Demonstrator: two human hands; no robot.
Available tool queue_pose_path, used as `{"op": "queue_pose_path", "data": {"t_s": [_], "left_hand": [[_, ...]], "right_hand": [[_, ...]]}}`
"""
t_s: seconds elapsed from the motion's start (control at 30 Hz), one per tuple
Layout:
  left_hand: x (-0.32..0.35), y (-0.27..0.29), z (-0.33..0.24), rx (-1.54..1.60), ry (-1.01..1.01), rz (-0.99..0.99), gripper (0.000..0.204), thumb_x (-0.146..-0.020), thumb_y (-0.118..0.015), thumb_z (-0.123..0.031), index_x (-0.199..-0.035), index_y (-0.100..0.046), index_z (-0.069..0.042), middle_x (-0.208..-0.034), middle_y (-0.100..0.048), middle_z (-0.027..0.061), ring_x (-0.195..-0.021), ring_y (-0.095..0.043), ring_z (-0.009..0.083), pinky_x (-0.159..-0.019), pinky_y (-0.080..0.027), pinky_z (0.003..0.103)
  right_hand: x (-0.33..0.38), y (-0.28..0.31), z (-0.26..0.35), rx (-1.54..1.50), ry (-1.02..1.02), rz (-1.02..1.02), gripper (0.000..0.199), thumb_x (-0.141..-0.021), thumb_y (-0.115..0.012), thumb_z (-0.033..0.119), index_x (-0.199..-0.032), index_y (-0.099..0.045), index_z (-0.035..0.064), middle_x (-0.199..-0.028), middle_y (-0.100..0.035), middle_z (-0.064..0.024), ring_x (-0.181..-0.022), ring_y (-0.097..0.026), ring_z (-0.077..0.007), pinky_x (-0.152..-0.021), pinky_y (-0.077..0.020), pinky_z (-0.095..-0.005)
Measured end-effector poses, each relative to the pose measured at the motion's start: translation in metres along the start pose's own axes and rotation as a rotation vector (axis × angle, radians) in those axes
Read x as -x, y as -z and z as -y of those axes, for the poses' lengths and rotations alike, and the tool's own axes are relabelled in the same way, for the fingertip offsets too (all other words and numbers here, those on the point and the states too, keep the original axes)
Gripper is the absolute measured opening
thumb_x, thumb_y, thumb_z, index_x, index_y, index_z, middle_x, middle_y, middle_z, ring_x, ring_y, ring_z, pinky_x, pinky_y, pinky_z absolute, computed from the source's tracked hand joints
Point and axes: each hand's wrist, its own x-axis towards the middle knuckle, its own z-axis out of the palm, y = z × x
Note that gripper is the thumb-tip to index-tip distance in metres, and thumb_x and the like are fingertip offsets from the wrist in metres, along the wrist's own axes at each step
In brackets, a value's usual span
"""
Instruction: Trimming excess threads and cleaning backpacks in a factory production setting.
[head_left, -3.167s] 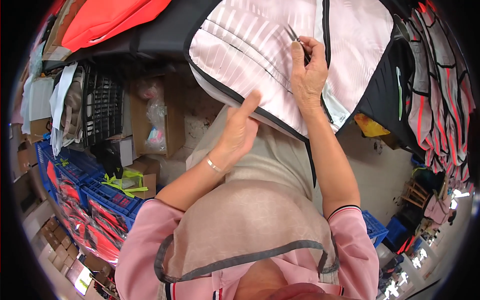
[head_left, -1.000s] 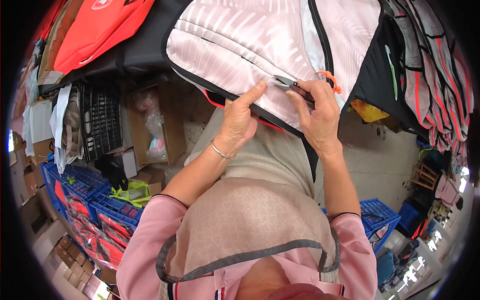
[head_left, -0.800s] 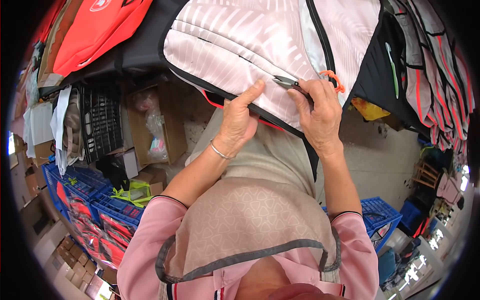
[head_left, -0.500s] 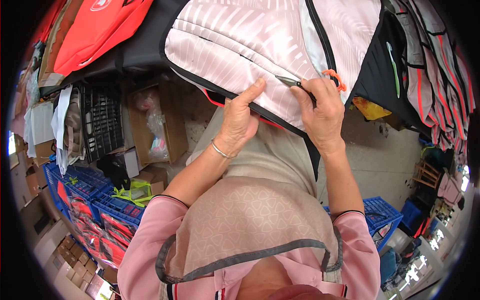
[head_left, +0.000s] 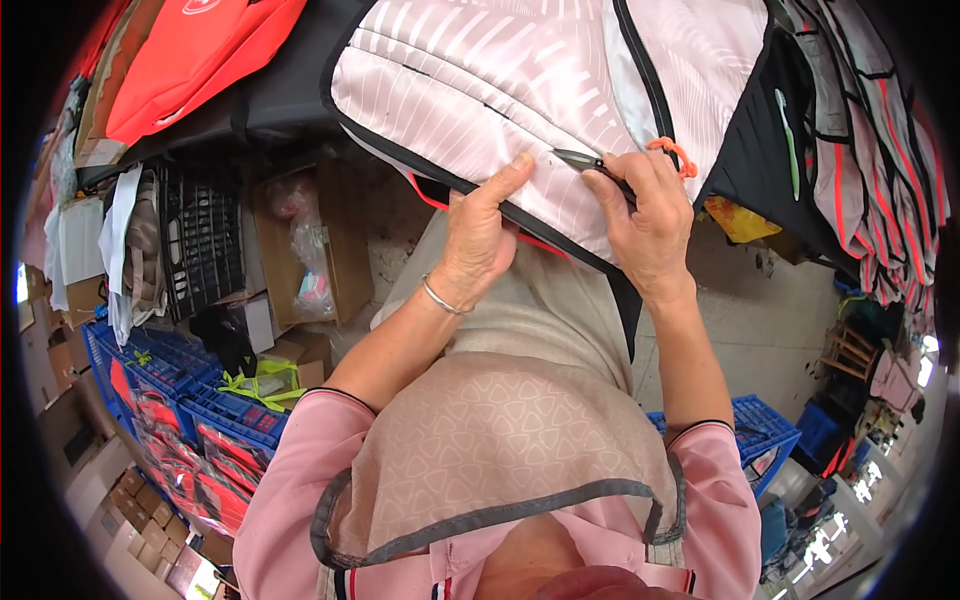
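Note:
A pale pink patterned fabric bag [head_left: 440,110] with black edging and a black zipper lies at the far edge of the view, its near edge hanging toward my lap. My left hand [head_left: 484,235] pinches that edge, thumb on top and the other fingers hidden beneath. Closed in my right hand [head_left: 648,225] are small dark thread snips [head_left: 579,160], their pointed blades resting at the fabric surface just right of my left thumb. An orange cord loop [head_left: 680,158] shows beside my right knuckles; what it is tied to is hidden.
A red fabric bag [head_left: 190,75] lies on the black table at far left. A toothbrush [head_left: 788,140] rests on black cloth at right, near stacked pink pieces [head_left: 850,170]. Below left are a black crate [head_left: 200,240], an open carton [head_left: 345,255] and blue crates [head_left: 160,365].
My right hand and the snips have shifted very slightly, with the blade tips staying at nearly the same spot. My left hand keeps its hold on the bag.

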Motion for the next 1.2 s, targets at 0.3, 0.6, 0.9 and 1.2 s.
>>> {"op": "queue_pose_path", "data": {"t_s": [0.3,0.6,0.9,1.2], "left_hand": [[0.000,0.002,0.000,-0.020,-0.015,-0.009,0.048,-0.083,-0.073,-0.004,-0.127,-0.053,-0.003,-0.119,-0.061,0.0077,-0.111,-0.057,0.0204,-0.100,-0.044,0.038],[-0.008,0.013,0.009,-0.063,-0.044,-0.045,0.043,-0.083,-0.073,-0.006,-0.122,-0.056,-0.001,-0.115,-0.062,0.0083,-0.106,-0.059,0.0184,-0.096,-0.046,0.034],[0.027,-0.011,0.057,-0.138,0.204,-0.089,0.036,-0.088,-0.074,-0.018,-0.118,-0.061,-0.005,-0.112,-0.065,0.0011,-0.100,-0.062,0.0137,-0.088,-0.048,0.030],[0.017,-0.002,0.049,-0.054,0.336,0.047,0.036,-0.091,-0.070,-0.019,-0.121,-0.060,-0.004,-0.117,-0.064,0.0049,-0.108,-0.060,0.0166,-0.096,-0.047,0.034]], "right_hand": [[-0.002,0.004,0.002,-0.006,-0.078,0.055,0.017,-0.078,-0.078,0.006,-0.088,-0.065,0.0005,-0.081,-0.062,-0.0075,-0.071,-0.059,-0.0207,-0.066,-0.0486,-0.0312],[-0.019,-0.029,-0.009,-0.101,-0.257,0.063,0.048,-0.075,-0.082,0.033,-0.105,-0.059,0.0020,-0.097,-0.065,-0.0127,-0.085,-0.064,-0.0272,-0.074,-0.0508,-0.0362],[-0.027,-0.049,-0.032,-0.170,-0.354,-0.004,0.038,-0.078,-0.080,0.026,-0.101,-0.062,0.0013,-0.079,-0.067,-0.0119,-0.073,-0.064,-0.0238,-0.069,-0.0502,-0.0328],[0.009,0.037,-0.031,0.079,-0.191,0.014,0.032,-0.081,-0.077,0.015,-0.104,-0.062,-0.0010,-0.094,-0.066,-0.0115,-0.085,-0.064,-0.0239,-0.076,-0.0507,-0.0323]]}}
